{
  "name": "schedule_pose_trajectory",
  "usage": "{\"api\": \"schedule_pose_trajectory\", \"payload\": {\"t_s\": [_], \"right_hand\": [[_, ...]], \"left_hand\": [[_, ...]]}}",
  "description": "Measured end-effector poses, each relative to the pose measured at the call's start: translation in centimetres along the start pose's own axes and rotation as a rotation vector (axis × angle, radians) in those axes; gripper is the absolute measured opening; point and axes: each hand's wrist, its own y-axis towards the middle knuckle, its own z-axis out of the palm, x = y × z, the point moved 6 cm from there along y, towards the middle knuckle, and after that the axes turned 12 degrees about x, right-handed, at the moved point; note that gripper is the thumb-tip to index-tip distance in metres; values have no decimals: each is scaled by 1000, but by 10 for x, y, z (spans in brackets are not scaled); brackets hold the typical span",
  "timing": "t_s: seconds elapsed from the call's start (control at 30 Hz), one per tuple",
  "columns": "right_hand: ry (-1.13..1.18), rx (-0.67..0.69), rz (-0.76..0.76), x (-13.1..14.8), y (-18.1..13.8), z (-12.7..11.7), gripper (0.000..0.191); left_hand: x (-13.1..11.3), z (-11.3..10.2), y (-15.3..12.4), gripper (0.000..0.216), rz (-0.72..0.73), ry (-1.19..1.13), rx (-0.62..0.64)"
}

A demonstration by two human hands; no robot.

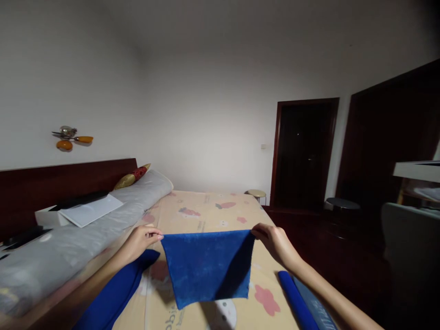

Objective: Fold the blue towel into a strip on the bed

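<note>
A square blue towel (206, 266) of soft, plush pile is held up above the bed (213, 211), stretched flat between two hands so that its top edge runs taut and level while the lower edge hangs free. Its left top corner is pinched in the closed grip of the left hand (142, 240), and its right top corner is pinched in the closed grip of the right hand (273, 240). Two more blue cloths are counted on the bed: one loose blue cloth (113, 295) is spread under the left forearm, and one rolled blue cloth (297, 300), a tight cylinder, is laid under the right forearm near the bed's right edge. The bed is covered by a smooth beige sheet printed with pink and red cartoon shapes. A long grey bolster (82, 233), smooth and rounded, is laid along the dark wooden headboard (41, 188), and one white sheet of paper (91, 211) is rested on it. One round stool (257, 194) is seen beyond the bed.
</note>
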Motion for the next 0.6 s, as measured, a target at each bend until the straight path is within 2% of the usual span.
{"api": "schedule_pose_trajectory", "payload": {"t_s": [0.2,0.43,0.6], "right_hand": [[-122,26,-30,-11,-5,6,31],[-330,130,-171,-6,-12,2,35],[-529,162,-228,-9,-13,6,41]], "left_hand": [[-13,0,-7,29,83,131,-44],[-15,6,-15,30,212,532,2],[-18,11,-16,37,239,608,36]]}}
